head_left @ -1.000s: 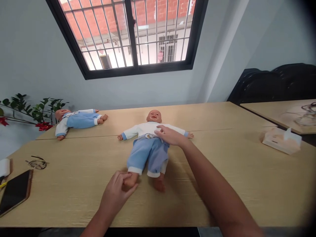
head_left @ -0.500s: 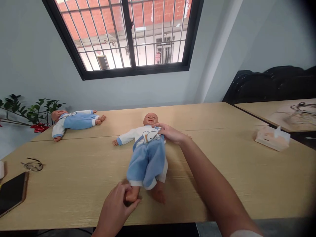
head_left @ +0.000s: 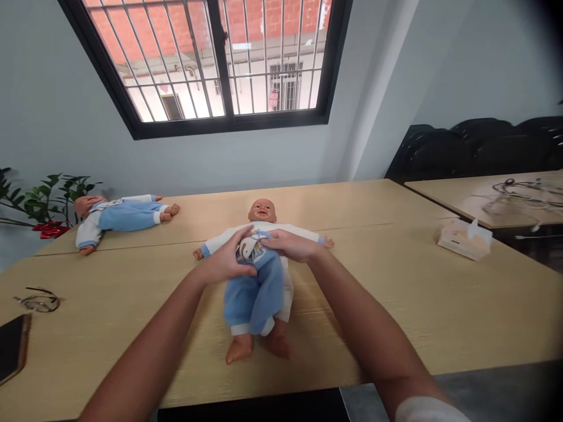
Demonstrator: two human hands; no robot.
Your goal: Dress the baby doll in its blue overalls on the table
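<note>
Doll point(head_left: 257, 275) supine; left hand point(head_left: 229, 261), right hand point(head_left: 288, 245) both resting on chest.

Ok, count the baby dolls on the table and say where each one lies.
2. One doll lies on its back at the table's middle, under both hands, left hand and right hand on its chest. The other doll lies far left, near the plant.

Second doll point(head_left: 118, 217) lying far left, plant point(head_left: 48, 196) behind it, glasses point(head_left: 39, 302), phone point(head_left: 11, 351), tissue box point(head_left: 464, 240) right
</note>
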